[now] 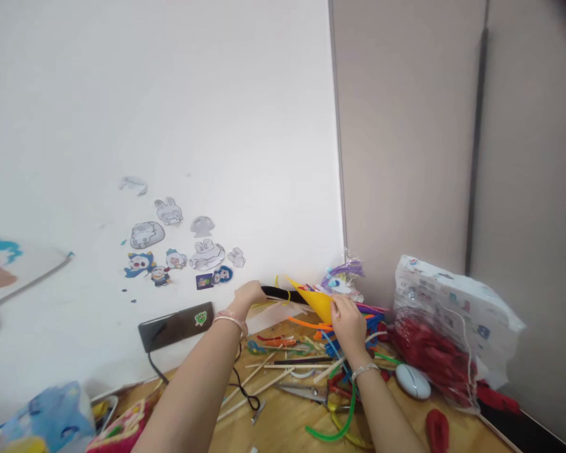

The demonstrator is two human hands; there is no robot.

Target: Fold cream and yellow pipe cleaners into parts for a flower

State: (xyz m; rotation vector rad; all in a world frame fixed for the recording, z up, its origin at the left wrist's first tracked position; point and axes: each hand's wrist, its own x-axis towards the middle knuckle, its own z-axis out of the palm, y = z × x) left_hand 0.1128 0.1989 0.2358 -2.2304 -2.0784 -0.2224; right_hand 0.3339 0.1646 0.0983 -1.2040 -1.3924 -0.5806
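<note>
My left hand (249, 298), a pink bracelet at its wrist, is closed at the left end of a long black strip (277, 293) near the back of the table; its fingertips are mostly hidden. My right hand (348, 321) pinches the right edge of a yellow sheet (315, 302), tilted up with its pointed corner toward the wall. I cannot tell whether it is paper or felt. The black strip passes behind this sheet. Below the hands lie orange pipe cleaners (306, 324), thin wooden sticks (259, 390) and scissors (302, 391).
A clear bag of red material (429, 346) stands against a white printed package (457, 296) at the right. Nearby are a pale blue computer mouse (412, 381) and a green pipe cleaner (332, 435). A black box with a cable (177, 326) leans on the sticker-dotted white wall (217, 126).
</note>
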